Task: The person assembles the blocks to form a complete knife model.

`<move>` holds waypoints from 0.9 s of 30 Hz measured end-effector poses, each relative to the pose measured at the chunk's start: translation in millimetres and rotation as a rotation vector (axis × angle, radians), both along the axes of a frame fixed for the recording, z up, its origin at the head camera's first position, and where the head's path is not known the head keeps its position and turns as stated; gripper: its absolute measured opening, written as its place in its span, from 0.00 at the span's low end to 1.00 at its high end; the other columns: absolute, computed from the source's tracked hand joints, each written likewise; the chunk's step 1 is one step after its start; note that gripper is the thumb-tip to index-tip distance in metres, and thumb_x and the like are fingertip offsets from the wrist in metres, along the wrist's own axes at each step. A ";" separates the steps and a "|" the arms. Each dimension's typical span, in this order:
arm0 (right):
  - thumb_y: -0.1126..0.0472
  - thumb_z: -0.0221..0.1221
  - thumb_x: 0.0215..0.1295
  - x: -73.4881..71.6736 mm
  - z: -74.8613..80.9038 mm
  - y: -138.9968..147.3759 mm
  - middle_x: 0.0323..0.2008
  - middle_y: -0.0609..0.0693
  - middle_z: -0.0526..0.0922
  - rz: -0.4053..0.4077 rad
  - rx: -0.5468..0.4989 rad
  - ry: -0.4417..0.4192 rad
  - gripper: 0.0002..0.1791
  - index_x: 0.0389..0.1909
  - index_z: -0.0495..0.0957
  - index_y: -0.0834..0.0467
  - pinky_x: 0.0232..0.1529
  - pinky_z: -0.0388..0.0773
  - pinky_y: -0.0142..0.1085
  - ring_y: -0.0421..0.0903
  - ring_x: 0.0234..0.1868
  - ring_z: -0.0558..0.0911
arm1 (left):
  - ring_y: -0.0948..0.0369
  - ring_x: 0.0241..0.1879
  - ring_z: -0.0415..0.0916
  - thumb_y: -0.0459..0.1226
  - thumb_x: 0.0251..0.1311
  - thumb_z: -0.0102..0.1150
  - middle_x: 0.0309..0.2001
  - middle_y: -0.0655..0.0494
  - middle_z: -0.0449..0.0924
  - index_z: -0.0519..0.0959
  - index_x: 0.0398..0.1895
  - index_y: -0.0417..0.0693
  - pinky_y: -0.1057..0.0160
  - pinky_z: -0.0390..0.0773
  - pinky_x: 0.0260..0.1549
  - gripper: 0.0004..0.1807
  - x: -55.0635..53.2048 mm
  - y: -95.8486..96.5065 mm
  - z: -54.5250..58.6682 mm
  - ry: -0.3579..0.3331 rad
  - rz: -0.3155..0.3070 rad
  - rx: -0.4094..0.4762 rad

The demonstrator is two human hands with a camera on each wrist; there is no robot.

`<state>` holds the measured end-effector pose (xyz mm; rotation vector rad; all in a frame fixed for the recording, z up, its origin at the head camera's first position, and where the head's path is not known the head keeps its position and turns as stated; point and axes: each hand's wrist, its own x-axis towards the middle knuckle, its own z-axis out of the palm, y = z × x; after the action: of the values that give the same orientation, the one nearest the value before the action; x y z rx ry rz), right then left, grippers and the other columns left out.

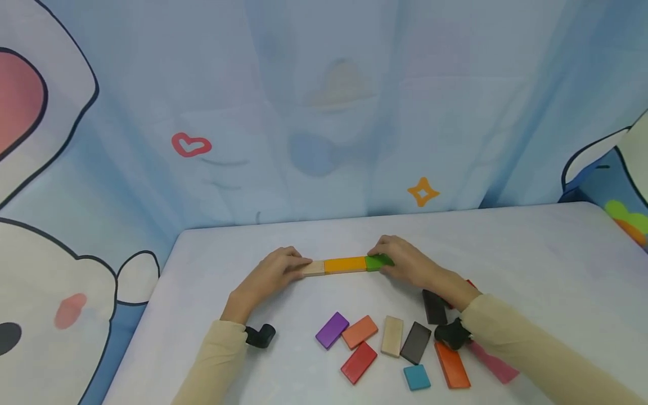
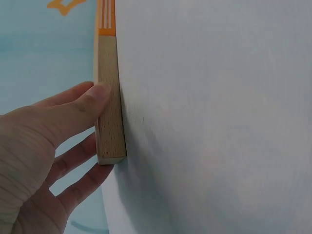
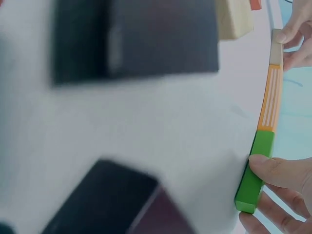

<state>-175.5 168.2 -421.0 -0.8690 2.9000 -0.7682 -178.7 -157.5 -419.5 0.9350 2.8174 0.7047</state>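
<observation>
Three blocks stand end to end in a row toward the back of the table. At the row's left end is a plain wooden block [image 2: 110, 131], pinched between the thumb and fingers of my left hand [image 1: 275, 273]. An orange block [image 1: 345, 265] with white stripes on its near side sits in the middle, touched by neither hand. The green block [image 3: 257, 165] forms the right end, and my right hand [image 1: 407, 262] grips it with the thumb on its near side and fingers behind. In the head view the right hand covers part of the green block.
Nearer me lie loose blocks: purple [image 1: 332, 331], orange [image 1: 360, 332], red [image 1: 359, 363], wooden [image 1: 392, 336], dark grey [image 1: 415, 343], blue [image 1: 417, 377] and a long orange one [image 1: 453, 367]. Under the right forearm are another dark block [image 1: 433, 307] and a pink one [image 1: 495, 363]. A curtain [image 1: 324, 197] hangs behind the table.
</observation>
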 end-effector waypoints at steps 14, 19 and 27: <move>0.77 0.72 0.57 0.7 -1.7 -20.1 0.42 0.55 0.83 0.035 -0.014 0.006 0.19 0.51 0.86 0.69 0.50 0.83 0.45 0.51 0.45 0.80 | 0.60 0.43 0.76 0.34 0.66 0.70 0.46 0.55 0.84 0.86 0.60 0.43 0.59 0.79 0.47 0.19 -5.8 -19.6 4.1 -0.067 0.009 0.027; 0.77 0.72 0.57 0.4 -0.5 -19.0 0.42 0.54 0.83 0.028 0.006 0.013 0.19 0.51 0.86 0.69 0.50 0.83 0.45 0.50 0.44 0.80 | 0.62 0.39 0.75 0.33 0.64 0.72 0.42 0.56 0.85 0.87 0.57 0.43 0.61 0.79 0.44 0.18 -11.9 -14.9 7.5 -0.064 -0.002 0.011; 0.70 0.75 0.57 3.9 5.6 -29.5 0.45 0.54 0.83 0.020 0.046 0.027 0.20 0.52 0.87 0.63 0.54 0.81 0.50 0.53 0.48 0.80 | 0.60 0.44 0.79 0.33 0.63 0.73 0.44 0.55 0.85 0.88 0.56 0.43 0.56 0.81 0.52 0.18 -14.8 -16.9 6.0 -0.107 0.029 0.026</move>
<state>-171.6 138.8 -415.5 -0.9088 2.9151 -0.6901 -193.5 -174.5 -413.4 0.8356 2.7398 0.7724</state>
